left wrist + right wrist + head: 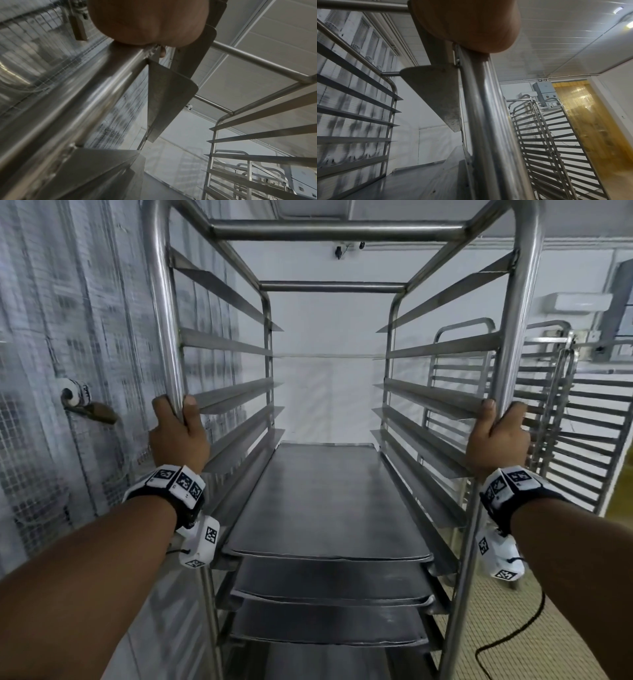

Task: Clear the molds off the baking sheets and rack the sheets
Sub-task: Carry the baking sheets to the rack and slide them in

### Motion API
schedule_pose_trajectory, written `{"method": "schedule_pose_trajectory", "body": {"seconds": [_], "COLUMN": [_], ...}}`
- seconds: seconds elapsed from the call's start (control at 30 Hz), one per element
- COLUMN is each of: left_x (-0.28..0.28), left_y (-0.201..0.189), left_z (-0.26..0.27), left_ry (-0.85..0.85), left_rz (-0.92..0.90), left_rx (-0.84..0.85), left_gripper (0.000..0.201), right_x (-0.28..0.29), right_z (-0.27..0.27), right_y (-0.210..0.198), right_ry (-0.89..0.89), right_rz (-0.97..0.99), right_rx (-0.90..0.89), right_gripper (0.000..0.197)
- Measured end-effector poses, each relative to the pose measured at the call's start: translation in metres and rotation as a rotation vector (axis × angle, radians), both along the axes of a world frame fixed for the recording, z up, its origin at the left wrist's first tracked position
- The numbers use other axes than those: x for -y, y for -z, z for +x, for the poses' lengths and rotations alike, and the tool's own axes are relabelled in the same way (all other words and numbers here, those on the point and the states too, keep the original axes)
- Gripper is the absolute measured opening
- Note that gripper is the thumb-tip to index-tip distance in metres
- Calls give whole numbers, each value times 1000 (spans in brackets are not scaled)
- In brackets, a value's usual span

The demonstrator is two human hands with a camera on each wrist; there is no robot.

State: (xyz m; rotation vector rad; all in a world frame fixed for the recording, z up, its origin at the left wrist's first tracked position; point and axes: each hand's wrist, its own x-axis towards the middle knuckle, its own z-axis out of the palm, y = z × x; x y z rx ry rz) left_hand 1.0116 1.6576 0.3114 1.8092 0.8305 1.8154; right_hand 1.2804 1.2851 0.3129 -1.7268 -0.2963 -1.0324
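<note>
A tall steel rack (342, 231) stands right in front of me. Three dark baking sheets (318, 501) lie stacked on its lower runners; the upper runners hold nothing. My left hand (178, 429) grips the rack's front left post (168, 337), thumb on the inner side. My right hand (496, 436) grips the front right post (513, 337) at the same height. In the left wrist view my palm (147, 23) wraps the post (85, 94); in the right wrist view my palm (471, 25) sits on the other post (484, 121). No molds are in view.
A mesh-covered wall (68, 337) with a door handle (89, 405) runs close on the left. More empty racks (565, 412) stand at the right. A black cable (520, 635) trails over the tiled floor. A yellow strip curtain (590, 121) hangs in a doorway at the far right.
</note>
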Motion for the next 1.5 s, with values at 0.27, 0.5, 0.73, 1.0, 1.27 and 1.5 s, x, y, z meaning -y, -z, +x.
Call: {"method": "schedule_pose_trajectory", "body": {"seconds": [0.27, 0.5, 0.73, 1.0, 1.27, 1.5], "left_x": [-34, -59, -75, -24, 3, 15], "left_y": [1, 1, -2, 1, 1, -1], "left_z": [57, 108, 148, 173, 190, 222], "left_ry": [22, 83, 147, 132, 7, -37], "left_rz": [-12, -1, -6, 12, 13, 31], "left_rx": [-13, 10, -21, 18, 47, 25], "left_gripper": [56, 52, 54, 49, 48, 50], "right_x": [-26, -44, -57, -29, -17, -9], "right_z": [49, 86, 115, 163, 211, 257], "right_y": [-1, -2, -5, -9, -4, -5], "right_ry": [15, -1, 59, 37, -48, -76], "right_rz": [13, 12, 5, 19, -19, -35], "right_rx": [4, 11, -13, -44, 19, 0], "right_gripper": [48, 44, 42, 48, 51, 48]}}
